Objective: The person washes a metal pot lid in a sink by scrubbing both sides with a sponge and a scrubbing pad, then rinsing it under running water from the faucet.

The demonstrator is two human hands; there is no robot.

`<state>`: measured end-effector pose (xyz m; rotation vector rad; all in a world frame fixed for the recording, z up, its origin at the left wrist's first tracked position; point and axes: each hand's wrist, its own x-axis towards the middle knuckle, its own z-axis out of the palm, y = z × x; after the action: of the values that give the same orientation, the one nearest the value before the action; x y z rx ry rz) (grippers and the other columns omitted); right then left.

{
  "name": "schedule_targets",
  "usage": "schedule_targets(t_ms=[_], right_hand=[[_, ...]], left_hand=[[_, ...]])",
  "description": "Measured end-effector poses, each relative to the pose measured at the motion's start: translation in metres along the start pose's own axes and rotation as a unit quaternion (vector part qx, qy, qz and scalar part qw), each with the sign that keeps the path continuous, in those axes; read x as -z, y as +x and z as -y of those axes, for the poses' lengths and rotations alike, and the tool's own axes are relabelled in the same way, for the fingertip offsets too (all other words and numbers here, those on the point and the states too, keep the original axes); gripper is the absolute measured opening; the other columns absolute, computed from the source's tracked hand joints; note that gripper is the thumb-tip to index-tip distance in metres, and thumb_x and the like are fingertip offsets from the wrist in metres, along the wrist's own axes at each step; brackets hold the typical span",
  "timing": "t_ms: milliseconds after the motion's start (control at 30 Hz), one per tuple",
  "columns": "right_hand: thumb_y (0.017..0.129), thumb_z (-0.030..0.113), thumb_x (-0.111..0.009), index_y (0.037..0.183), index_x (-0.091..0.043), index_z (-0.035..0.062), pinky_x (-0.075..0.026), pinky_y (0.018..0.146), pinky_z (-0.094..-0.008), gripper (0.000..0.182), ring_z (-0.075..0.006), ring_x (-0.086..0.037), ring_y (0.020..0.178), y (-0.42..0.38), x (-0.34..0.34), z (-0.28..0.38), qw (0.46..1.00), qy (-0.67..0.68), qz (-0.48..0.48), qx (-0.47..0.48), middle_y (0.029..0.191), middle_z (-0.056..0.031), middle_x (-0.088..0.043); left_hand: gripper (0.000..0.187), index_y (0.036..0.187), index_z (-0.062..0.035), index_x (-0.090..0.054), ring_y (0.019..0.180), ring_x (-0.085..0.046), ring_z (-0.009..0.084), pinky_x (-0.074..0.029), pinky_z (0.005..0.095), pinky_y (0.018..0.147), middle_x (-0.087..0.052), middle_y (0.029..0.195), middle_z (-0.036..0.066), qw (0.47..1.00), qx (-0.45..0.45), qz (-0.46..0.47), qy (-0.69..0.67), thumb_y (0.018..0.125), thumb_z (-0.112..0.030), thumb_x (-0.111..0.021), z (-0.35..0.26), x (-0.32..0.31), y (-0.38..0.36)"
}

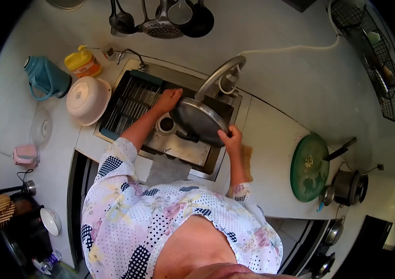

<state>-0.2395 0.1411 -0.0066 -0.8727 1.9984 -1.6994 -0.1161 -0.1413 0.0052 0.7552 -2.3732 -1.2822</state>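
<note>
Over the sink, a round metal pot lid [199,117] is tilted, with a bright rim and a dark curved handle on its near side. My right hand [231,139] grips its right edge, thumb on the near face. At the upper left edge, the fingers of my left hand [169,99] are curled against the rim; their tips are partly hidden. The arched faucet [218,74] reaches down just behind the lid. Beneath the lid lies a flat metal appliance [179,149], perhaps a stove burner, with a round dark fitting. Left of it sits a drain rack [130,100].
Left of the sink stand a pale basin [88,101], a yellow pump bottle [84,63] and a blue thermos [48,76]. A green chopping board [308,168] with chopped pieces and a knife lies right, beside a pot [347,186]. Utensils [162,25] hang on the wall.
</note>
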Motion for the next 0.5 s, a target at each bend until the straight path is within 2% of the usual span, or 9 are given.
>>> schedule_targets(t_ms=[33, 133, 233, 333, 367, 467, 500], right_hand=[[0.069, 0.021, -0.075, 0.072, -0.047, 0.0031, -0.035, 0.054, -0.0247, 0.034, -0.0076, -0.04, 0.063, 0.008, 0.001, -0.006, 1.0, -0.006, 0.025, -0.012, 0.068, 0.0014, -0.046], [0.069, 0.025, -0.074, 0.075, -0.051, 0.0015, -0.038, 0.053, -0.0282, 0.034, -0.0116, -0.044, 0.058, 0.022, -0.018, 0.007, 0.987, -0.124, 0.069, 0.075, 0.063, -0.0029, -0.05], [0.069, 0.034, -0.073, 0.082, -0.06, 0.0024, -0.046, 0.058, -0.0376, 0.036, -0.031, -0.06, 0.064, 0.028, -0.05, 0.029, 0.957, -0.229, 0.178, 0.028, 0.07, -0.016, -0.061], [0.069, 0.036, -0.073, 0.082, -0.06, 0.0031, -0.046, 0.058, -0.0376, 0.038, -0.033, -0.059, 0.063, 0.019, -0.069, 0.02, 0.974, -0.19, 0.122, 0.031, 0.069, -0.0173, -0.06], [0.069, 0.036, -0.073, 0.08, -0.06, 0.0032, -0.046, 0.057, -0.038, 0.037, -0.0317, -0.06, 0.062, 0.016, -0.073, 0.016, 0.977, -0.181, 0.096, 0.064, 0.067, -0.0165, -0.06], [0.068, 0.028, -0.075, 0.077, -0.059, 0.0008, -0.045, 0.053, -0.0339, 0.033, -0.0254, -0.057, 0.054, 0.009, -0.063, 0.032, 0.969, -0.208, 0.1, 0.082, 0.066, -0.0155, -0.06], [0.069, 0.031, -0.074, 0.077, -0.06, 0.0015, -0.045, 0.055, -0.0353, 0.034, -0.0279, -0.058, 0.057, 0.009, -0.059, 0.035, 0.967, -0.213, 0.118, 0.075, 0.067, -0.0159, -0.06]], left_hand=[[0.037, 0.075, 0.0018, -0.059, 0.073, -0.059, 0.0375, -0.046, 0.0442, 0.064, -0.061, 0.074, 0.022, 0.999, 0.004, -0.014, 0.029, 0.087, -0.03, -0.043, -0.008, -0.002, -0.003], [0.037, 0.071, -0.0003, -0.06, 0.07, -0.059, 0.038, -0.047, 0.0446, 0.064, -0.061, 0.074, 0.02, 0.989, -0.091, -0.013, 0.118, 0.085, -0.03, -0.043, -0.021, -0.02, -0.01], [0.034, 0.07, -0.0038, -0.06, 0.067, -0.058, 0.0383, -0.046, 0.0464, 0.062, -0.061, 0.072, 0.019, 0.95, -0.137, 0.083, 0.267, 0.085, -0.03, -0.043, -0.057, -0.041, -0.029], [0.035, 0.068, -0.0052, -0.062, 0.067, -0.059, 0.0378, -0.047, 0.0473, 0.063, -0.062, 0.073, 0.017, 0.943, -0.185, 0.062, 0.268, 0.084, -0.03, -0.043, -0.057, -0.047, -0.027], [0.034, 0.069, -0.0059, -0.063, 0.067, -0.06, 0.037, -0.048, 0.0469, 0.063, -0.063, 0.074, 0.017, 0.946, -0.177, 0.062, 0.264, 0.084, -0.029, -0.043, -0.055, -0.044, -0.027], [0.032, 0.075, -0.0077, -0.065, 0.068, -0.061, 0.0351, -0.048, 0.0458, 0.064, -0.063, 0.075, 0.016, 0.963, -0.127, 0.07, 0.227, 0.085, -0.029, -0.043, -0.037, -0.029, -0.021], [0.032, 0.078, -0.0081, -0.065, 0.069, -0.061, 0.0347, -0.048, 0.0455, 0.065, -0.064, 0.075, 0.016, 0.972, -0.102, 0.076, 0.2, 0.085, -0.029, -0.043, -0.02, -0.02, -0.012]])
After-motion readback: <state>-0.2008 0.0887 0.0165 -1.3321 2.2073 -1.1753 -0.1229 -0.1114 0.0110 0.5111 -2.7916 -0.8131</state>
